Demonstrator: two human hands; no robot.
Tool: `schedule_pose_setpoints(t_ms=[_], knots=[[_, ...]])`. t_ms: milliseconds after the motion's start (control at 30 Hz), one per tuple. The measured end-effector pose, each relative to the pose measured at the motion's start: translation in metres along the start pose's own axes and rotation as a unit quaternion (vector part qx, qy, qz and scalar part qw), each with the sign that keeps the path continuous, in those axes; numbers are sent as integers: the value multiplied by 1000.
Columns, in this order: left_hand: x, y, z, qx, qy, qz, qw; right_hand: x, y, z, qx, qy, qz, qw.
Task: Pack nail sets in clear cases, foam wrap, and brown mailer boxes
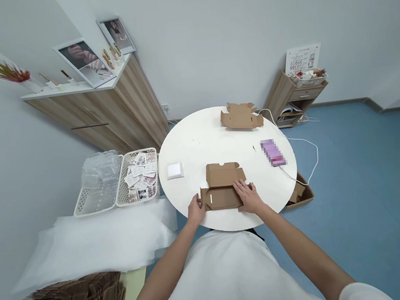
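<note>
Fingers of the left hand (pixel 195 212) curl half-closed at the nine o'clock end of a cardboard mailer box (pixel 224 198), those of the right hand (pixel 247 198) spread loosely over its three o'clock end; I cannot tell whether either pinches it. The box lies at six o'clock on the white counter (pixel 209 141), lid (pixel 221 174) open toward twelve; squaring its ends seems in hand, and steady pressure from both sides called for next. An unfolded box blank (pixel 241 116) lies at one o'clock.
</note>
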State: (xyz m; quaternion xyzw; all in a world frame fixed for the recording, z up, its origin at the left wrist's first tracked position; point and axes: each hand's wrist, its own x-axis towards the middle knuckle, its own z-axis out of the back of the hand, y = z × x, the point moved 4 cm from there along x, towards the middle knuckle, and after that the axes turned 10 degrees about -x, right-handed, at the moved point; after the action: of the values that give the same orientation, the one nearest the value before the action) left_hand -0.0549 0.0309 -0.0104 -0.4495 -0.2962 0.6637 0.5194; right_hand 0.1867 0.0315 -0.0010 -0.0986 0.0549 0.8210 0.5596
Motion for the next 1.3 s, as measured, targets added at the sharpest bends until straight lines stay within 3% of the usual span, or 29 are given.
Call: schedule_pose_setpoints(t_ms=[167,333,600,867,1100,1200,1300], knots=[[-4,-21,-10,0,-16,-45,999,1,12,1,-3,4,-8,1000],[-11,-24,-18,18,-1,-70,997,1,20,0,-3,1,-21,1000],[7,-20,-13,109,21,-13,994,0,23,0,-27,8,2,1000],[13,-19,-14,218,82,8,972,-2,24,1,-47,29,34,998],[11,-26,-18,288,65,5,955,-3,26,3,-45,28,35,998],[7,-26,-18,280,60,-9,958,-2,25,5,-45,26,35,998],[0,-27,-13,219,68,-67,971,-2,24,6,-46,28,36,998]])
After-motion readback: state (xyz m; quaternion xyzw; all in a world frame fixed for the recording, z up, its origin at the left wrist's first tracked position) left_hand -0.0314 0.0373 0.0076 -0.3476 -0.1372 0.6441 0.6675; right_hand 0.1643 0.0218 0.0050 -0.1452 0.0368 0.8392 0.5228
